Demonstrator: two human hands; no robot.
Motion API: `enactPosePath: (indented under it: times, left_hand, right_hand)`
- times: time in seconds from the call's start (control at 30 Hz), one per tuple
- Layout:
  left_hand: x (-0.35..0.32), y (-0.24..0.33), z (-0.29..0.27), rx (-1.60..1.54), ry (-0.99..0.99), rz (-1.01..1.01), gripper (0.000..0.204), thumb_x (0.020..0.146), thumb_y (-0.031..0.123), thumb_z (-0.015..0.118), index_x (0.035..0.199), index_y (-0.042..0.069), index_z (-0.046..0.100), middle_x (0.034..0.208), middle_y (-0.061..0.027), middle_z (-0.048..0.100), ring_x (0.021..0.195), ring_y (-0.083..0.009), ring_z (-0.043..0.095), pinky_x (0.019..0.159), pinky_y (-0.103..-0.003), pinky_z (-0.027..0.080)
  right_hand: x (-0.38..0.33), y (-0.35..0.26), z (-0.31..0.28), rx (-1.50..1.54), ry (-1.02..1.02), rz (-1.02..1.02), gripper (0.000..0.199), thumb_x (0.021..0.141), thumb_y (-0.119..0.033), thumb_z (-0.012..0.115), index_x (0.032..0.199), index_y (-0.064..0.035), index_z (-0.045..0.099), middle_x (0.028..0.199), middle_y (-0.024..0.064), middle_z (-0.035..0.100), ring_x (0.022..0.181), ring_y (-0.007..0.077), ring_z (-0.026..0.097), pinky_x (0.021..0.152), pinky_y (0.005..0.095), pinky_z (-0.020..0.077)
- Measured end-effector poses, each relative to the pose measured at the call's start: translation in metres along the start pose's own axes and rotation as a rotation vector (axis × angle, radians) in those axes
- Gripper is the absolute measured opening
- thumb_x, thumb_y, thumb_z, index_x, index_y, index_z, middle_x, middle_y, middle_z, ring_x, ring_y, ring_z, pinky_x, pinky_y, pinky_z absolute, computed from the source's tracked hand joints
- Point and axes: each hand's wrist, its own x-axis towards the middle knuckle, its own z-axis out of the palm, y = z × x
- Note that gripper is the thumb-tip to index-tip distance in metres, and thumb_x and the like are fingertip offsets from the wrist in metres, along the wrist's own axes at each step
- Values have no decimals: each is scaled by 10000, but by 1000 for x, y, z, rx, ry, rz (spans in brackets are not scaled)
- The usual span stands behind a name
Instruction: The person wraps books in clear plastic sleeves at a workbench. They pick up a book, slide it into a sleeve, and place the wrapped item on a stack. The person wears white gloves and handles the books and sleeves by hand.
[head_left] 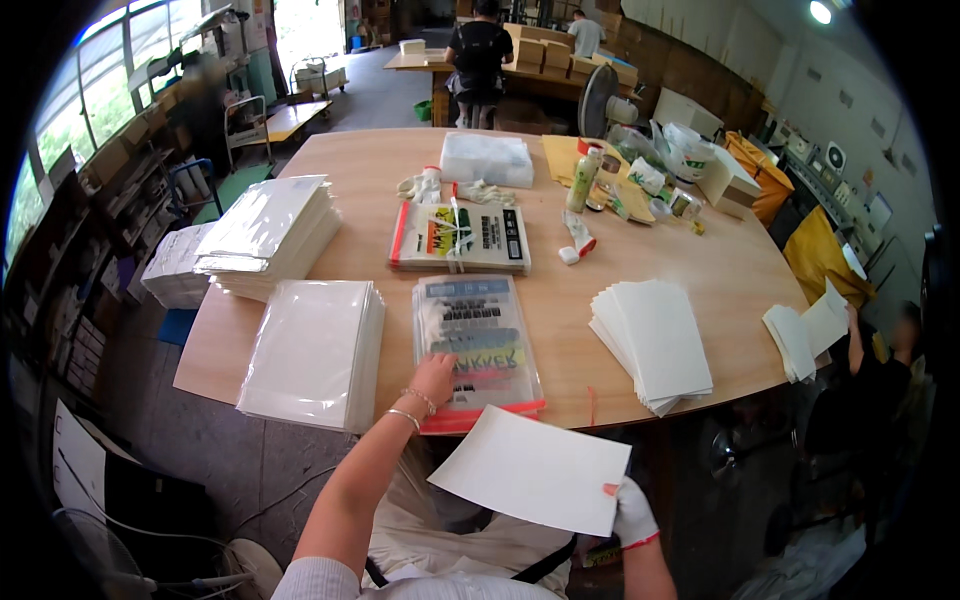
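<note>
My bare left hand (pixel 434 380), with bracelets at the wrist, rests on the left side of a stack of clear printed plastic bags (pixel 487 342) with a red strip along the near edge. Its fingers are bent together at the top bag. My right hand (pixel 634 512) wears a white glove with bare fingertips. It grips the right corner of a white sheet of card (pixel 535 468), tilted over my lap just off the table's front edge. To the right lies a fanned stack of white cards (pixel 655 345).
Filled clear packs (pixel 310 345) are piled on the left, with a taller pile (pixel 270 228) behind. A tied bundle of printed bags (pixel 460 238) lies further back. Gloves (pixel 485 195), bottles and a fan (pixel 600 100) occupy the far side. A co-worker's hand holds card (pixel 825 318) at right.
</note>
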Motion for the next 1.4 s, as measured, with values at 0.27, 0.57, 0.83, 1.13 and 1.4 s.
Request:
enactPosePath:
  times: [0.27, 0.57, 0.83, 1.13, 1.4]
  left_hand:
    - [-24, 44, -50, -354, 114, -506, 247, 773, 192, 550, 903, -16, 578, 891, -171, 594, 841, -333, 567, 730, -407, 466]
    - [-25, 56, -52, 77, 434, -53, 203, 822, 223, 522, 828, 32, 588, 680, -187, 598, 641, -362, 579, 582, -446, 463]
    - [-45, 54, -29, -401, 241, -406, 212, 804, 203, 523, 971, 72, 526, 696, -174, 607, 681, -352, 593, 595, -461, 468]
    - [-63, 61, 1, -379, 46, -456, 276, 785, 208, 570, 998, 35, 542, 682, -133, 625, 641, -261, 622, 595, -371, 491]
    - [-51, 85, 90, -1448, 198, -425, 235, 827, 117, 522, 1018, -20, 523, 945, -102, 612, 860, -215, 586, 745, -330, 468]
  right_hand:
    - [14, 52, 20, 474, 198, 39, 208, 805, -113, 505, 1011, -86, 510, 849, 23, 595, 606, 130, 572, 429, 279, 458]
    - [2, 51, 80, 354, 364, -105, 246, 828, -99, 467, 1072, -104, 492, 858, 37, 574, 579, 153, 522, 414, 276, 387]
    - [4, 52, 92, 323, 285, -130, 211, 846, -126, 482, 1055, -100, 488, 765, 26, 535, 554, 131, 466, 427, 276, 353]
    - [18, 62, 102, 444, 348, 48, 176, 863, -188, 526, 1022, -113, 515, 729, -16, 531, 522, 101, 428, 460, 261, 384]
    - [12, 46, 104, 309, 349, 58, 159, 880, -182, 506, 1032, -136, 509, 751, -17, 545, 524, 93, 448, 449, 264, 386]
